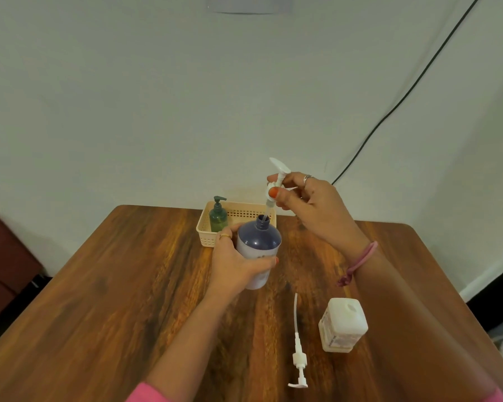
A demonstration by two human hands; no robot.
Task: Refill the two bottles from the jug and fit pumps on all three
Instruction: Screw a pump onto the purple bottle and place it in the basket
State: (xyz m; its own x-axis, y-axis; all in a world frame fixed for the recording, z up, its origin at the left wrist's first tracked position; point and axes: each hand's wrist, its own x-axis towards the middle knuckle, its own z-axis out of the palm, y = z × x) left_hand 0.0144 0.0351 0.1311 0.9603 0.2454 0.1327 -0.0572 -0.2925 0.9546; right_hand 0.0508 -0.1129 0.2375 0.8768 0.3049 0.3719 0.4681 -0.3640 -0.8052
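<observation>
My left hand [238, 262] grips a round bottle [259, 245] with a dark blue top and pale body, standing on the wooden table [128, 285]. My right hand [308, 198] holds a white pump [276, 181] above it, with the pump's tube dipping into the bottle's open neck. A second white pump [298, 349] lies loose on the table, near the front. To its right stands a squarish white jug [343, 324] with an open mouth. A small green bottle [218, 216] with a dark pump fitted stands in a cream basket [206, 230].
The basket sits at the table's far edge against a white wall. A black cable [404, 94] runs down the wall at the right. A dark red seat [3, 262] stands to the left of the table.
</observation>
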